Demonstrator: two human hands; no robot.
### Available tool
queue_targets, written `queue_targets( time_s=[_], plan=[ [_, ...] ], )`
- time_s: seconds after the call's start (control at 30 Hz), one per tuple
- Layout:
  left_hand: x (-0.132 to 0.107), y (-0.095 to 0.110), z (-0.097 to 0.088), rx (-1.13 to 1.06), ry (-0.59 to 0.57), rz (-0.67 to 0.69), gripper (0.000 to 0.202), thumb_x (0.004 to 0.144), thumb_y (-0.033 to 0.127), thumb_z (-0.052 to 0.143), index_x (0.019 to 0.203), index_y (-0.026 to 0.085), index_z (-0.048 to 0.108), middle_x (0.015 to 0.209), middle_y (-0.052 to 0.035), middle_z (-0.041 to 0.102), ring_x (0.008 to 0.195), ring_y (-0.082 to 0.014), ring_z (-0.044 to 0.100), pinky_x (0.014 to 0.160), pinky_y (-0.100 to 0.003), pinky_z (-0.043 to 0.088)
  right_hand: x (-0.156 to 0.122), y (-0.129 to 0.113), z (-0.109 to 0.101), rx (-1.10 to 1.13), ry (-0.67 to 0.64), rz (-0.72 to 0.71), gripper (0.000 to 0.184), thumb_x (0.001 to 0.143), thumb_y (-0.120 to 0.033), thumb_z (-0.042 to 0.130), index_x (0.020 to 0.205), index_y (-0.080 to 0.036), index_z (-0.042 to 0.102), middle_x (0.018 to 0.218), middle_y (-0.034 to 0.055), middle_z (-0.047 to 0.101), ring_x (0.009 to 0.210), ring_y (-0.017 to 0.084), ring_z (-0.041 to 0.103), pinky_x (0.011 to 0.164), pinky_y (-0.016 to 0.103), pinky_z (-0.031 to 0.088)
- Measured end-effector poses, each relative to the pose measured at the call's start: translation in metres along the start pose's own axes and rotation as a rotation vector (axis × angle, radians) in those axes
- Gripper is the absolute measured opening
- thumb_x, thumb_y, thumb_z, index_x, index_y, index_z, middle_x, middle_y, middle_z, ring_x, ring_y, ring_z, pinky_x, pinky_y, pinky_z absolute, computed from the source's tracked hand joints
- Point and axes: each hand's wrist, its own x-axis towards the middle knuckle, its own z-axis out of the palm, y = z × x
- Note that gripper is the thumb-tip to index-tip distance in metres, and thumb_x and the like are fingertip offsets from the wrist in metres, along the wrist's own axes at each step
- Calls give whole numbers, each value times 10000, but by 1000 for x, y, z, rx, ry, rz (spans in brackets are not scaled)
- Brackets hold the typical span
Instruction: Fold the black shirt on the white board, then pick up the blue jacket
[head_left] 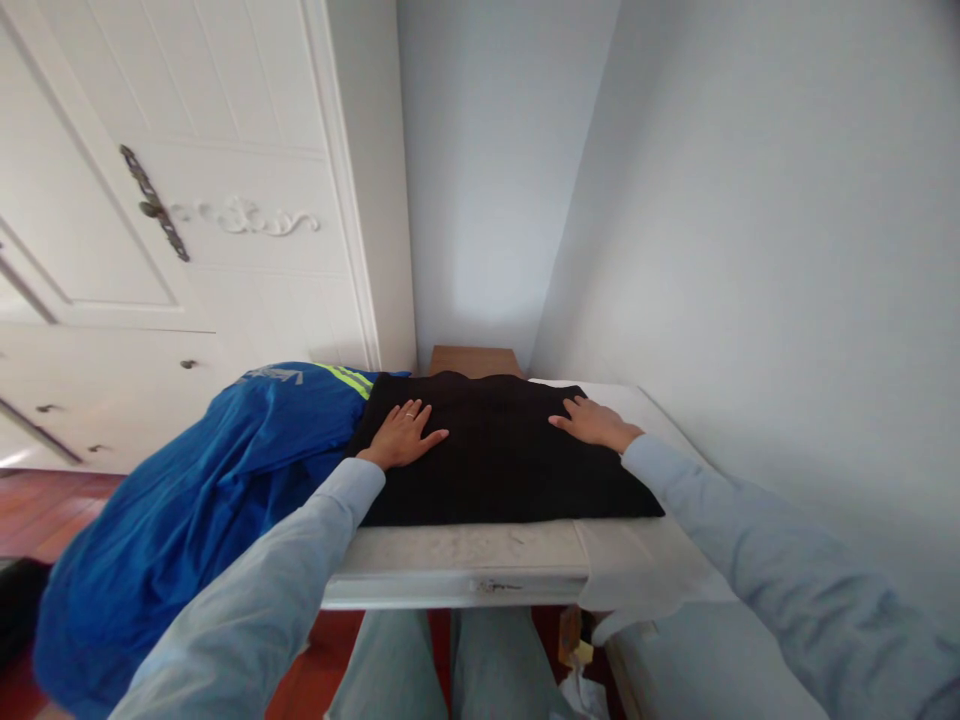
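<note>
A black piece of cloth [495, 460] lies spread out across the white table [457, 550], its front edge close to the table's front edge. On its left part my left hand [405, 433] rests flat, fingers apart, with a ring on one finger. My right hand [592, 422] lies on the cloth's right side, fingers stretched out and palm down. Neither hand grips anything. To the left, a blue garment [225, 480] with a yellow-green and grey stripe is heaped and hangs over the table's side, touching the black cloth.
A white wardrobe [225, 120] with dark metal handles stands at the left. Grey walls [750, 230] meet in the corner behind and at the right. A brown box [476, 360] shows behind the cloth. White sheeting [637, 560] covers the table's right end.
</note>
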Motion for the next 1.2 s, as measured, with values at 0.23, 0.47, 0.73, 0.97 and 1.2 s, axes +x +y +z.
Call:
queue_targets(
  time_s=[0.23, 0.47, 0.73, 0.97, 1.2],
  plan=[
    [0, 0, -2, -17, -12, -8, 883, 920, 737, 283, 1496, 81, 417, 1559, -215, 361, 1471, -336, 296, 1192, -502, 225, 20, -129, 3, 75, 135, -434, 742, 955, -673, 370, 1465, -143, 469, 1556, 173, 386, 1463, 335, 321, 1190, 493, 291],
    [0, 1, -3, -17, -29, -15, 897, 919, 747, 266, 1507, 84, 400, 1572, -202, 341, 1481, -325, 276, 1206, -483, 198, 22, -103, 40, 9, -58, -394, 772, 978, -674, 256, 1541, -155, 359, 1609, 161, 272, 1495, 332, 236, 1203, 520, 235],
    [-1, 1, -2, -61, 13, -16, 868, 915, 734, 323, 1482, 88, 443, 1558, -197, 370, 1475, -326, 292, 1208, -482, 204, 34, -17, 39, -4, -51, -328, 798, 965, -694, 228, 1536, -156, 373, 1608, 151, 276, 1499, 318, 228, 1213, 512, 221],
    [-2, 2, -1, -108, 48, -29, 820, 907, 713, 396, 1441, 100, 502, 1537, -201, 404, 1454, -333, 335, 1202, -498, 231, 38, 7, 47, 151, 71, -224, 746, 958, -689, 279, 1471, -189, 488, 1568, 127, 376, 1480, 307, 287, 1216, 525, 226],
    [-2, -2, -2, -209, 127, -40, 697, 917, 611, 467, 1356, 81, 578, 1449, -215, 516, 1380, -342, 449, 1168, -506, 317, 32, 14, 52, 427, 216, -157, 720, 945, -677, 359, 1460, -191, 487, 1510, 133, 466, 1431, 294, 392, 1222, 516, 254]
  ],
)
